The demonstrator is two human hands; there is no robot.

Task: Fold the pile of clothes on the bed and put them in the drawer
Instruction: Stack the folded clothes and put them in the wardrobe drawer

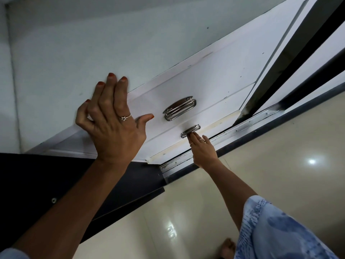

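Two white drawers sit one above the other inside a wardrobe, each with a chrome handle. My left hand [112, 116] lies flat with straight fingers on the top edge of the upper drawer [214, 79]. The upper drawer's handle [179, 108] is free. My right hand [202, 150] reaches down to the lower drawer [168, 144]. Its fingertips are tucked under that drawer's handle [190, 130] and hidden by it. No clothes are in view.
A metal sliding-door track [242, 124] runs along the wardrobe's foot, with a dark door frame [291, 71] at the right. A dark panel [56, 180] stands at the left. Glossy cream floor tiles [280, 146], my blue patterned garment [276, 230] and a bare foot [226, 248] lie below.
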